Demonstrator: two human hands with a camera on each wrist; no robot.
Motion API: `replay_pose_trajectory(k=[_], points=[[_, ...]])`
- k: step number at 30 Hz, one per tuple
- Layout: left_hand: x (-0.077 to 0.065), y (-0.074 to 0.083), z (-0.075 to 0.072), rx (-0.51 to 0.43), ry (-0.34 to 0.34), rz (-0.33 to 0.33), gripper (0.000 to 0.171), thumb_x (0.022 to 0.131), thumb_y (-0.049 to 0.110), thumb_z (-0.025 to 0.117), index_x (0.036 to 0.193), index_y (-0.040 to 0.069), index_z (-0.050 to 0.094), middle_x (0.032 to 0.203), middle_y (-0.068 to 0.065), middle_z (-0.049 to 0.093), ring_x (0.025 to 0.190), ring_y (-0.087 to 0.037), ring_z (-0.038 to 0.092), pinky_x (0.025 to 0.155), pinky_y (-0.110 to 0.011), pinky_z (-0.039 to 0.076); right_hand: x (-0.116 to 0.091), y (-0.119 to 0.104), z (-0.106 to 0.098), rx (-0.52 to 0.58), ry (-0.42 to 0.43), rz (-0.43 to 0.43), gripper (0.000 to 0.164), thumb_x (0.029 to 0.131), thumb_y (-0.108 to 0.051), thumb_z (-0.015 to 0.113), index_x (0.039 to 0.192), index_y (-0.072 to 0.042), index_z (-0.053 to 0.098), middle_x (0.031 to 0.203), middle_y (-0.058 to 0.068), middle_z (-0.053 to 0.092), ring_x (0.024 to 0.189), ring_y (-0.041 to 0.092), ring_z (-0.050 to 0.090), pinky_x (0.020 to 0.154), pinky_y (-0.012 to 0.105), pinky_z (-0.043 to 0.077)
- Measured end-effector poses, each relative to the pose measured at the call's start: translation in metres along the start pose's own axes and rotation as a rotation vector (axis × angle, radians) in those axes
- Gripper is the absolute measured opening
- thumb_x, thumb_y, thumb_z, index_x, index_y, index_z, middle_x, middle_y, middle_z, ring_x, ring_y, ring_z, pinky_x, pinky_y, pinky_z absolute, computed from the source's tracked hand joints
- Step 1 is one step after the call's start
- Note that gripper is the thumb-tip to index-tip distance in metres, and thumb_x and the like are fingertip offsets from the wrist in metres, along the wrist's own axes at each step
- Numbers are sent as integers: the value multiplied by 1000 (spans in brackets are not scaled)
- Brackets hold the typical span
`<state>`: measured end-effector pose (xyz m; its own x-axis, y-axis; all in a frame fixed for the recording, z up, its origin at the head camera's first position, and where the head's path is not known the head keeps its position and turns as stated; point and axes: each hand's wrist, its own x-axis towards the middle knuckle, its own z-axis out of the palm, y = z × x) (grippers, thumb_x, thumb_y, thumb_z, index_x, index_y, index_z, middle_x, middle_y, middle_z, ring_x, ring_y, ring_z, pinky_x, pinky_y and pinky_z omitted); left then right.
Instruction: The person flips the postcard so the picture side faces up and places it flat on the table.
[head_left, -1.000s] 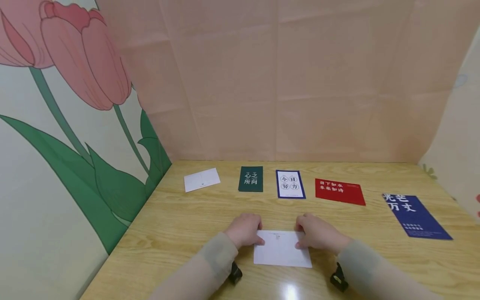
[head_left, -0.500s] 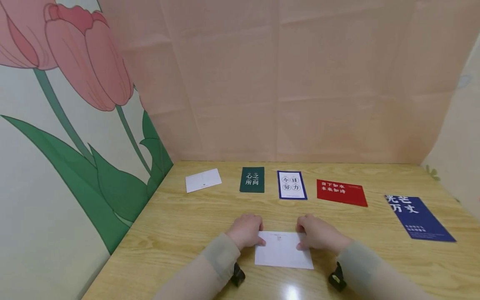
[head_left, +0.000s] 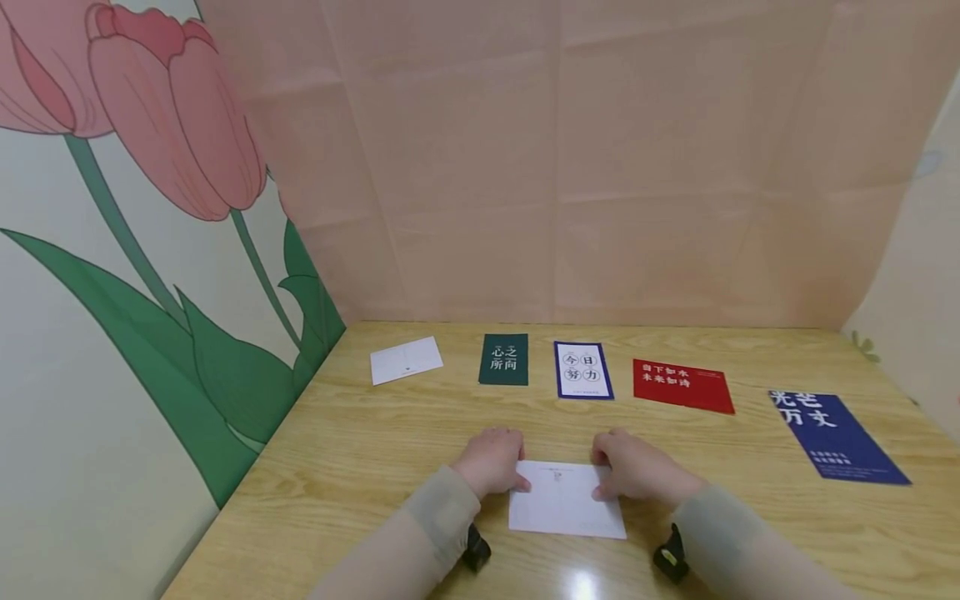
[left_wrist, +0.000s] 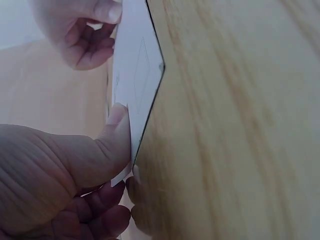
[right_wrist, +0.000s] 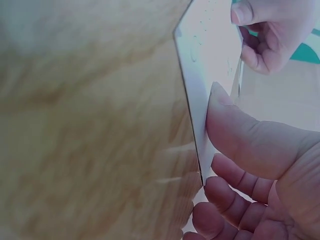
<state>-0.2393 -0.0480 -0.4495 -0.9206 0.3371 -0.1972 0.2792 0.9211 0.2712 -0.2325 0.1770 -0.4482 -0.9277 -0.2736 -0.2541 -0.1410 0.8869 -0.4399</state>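
A white postcard (head_left: 566, 504), plain side up with faint print near its far edge, lies flat low in the head view. My left hand (head_left: 489, 461) holds its far left corner, thumb on top and fingers curled at the edge. At the far right corner my right hand (head_left: 637, 468) pinches it the same way. In the left wrist view the left thumb (left_wrist: 107, 150) presses the card's face, the fingertips curled beside its edge. The right wrist view has the right thumb (right_wrist: 240, 130) on the card, fingers curled below the edge.
Along the back of the wooden table (head_left: 360, 454) lie a white card (head_left: 407, 361), a green card (head_left: 503, 372), a blue-bordered card (head_left: 583, 383) and a red card (head_left: 682, 400). A dark blue card (head_left: 847, 446) is at the right. A pinkish cloth (head_left: 555, 167) hangs behind the table.
The head view shifts very slightly. Both hands stay on the postcard, which keeps its place between them.
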Motion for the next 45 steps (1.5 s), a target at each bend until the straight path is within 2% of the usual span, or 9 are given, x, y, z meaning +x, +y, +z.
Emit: replay_pose_trajectory(k=[5, 15, 28, 36, 45], points=[[0, -1, 0, -15, -14, -8, 35, 74, 36, 83, 92, 18, 58, 82, 5, 52, 77, -15, 47, 72, -30, 42, 0, 0, 0, 6, 3, -6, 39, 67, -25, 87, 95, -14, 62, 87, 2, 52, 79, 20, 50, 74, 39, 47], [3, -1, 5, 0, -14, 17, 30, 76, 35, 81, 94, 19, 62, 86, 6, 53, 82, -16, 47, 83, -34, 42, -2, 0, 0, -5, 10, -21, 39, 67, -25, 87, 95, -13, 62, 87, 2, 52, 78, 20, 49, 74, 39, 47], [2, -4, 4, 1, -5, 41, 30, 76, 35, 81, 93, 18, 63, 84, 7, 54, 80, -14, 47, 81, -32, 43, -2, -4, -2, 18, 0, 3, 42, 66, -24, 87, 98, -14, 60, 87, 2, 54, 80, 20, 50, 74, 40, 47], [0, -3, 0, -64, -7, 38, 26, 77, 31, 81, 90, 20, 61, 81, 8, 55, 76, -14, 48, 72, -28, 42, 0, -5, -3, 13, -2, 9, 38, 67, -23, 87, 97, -15, 66, 91, 2, 56, 80, 20, 51, 75, 42, 49], [-7, -4, -7, -205, -17, 29, 9, 87, 24, 72, 93, 20, 67, 83, 9, 59, 75, -13, 52, 72, -28, 46, -6, 0, -5, 51, 39, -39, 14, 80, -14, 77, 87, -17, 65, 81, -3, 60, 73, 16, 52, 71, 36, 46]])
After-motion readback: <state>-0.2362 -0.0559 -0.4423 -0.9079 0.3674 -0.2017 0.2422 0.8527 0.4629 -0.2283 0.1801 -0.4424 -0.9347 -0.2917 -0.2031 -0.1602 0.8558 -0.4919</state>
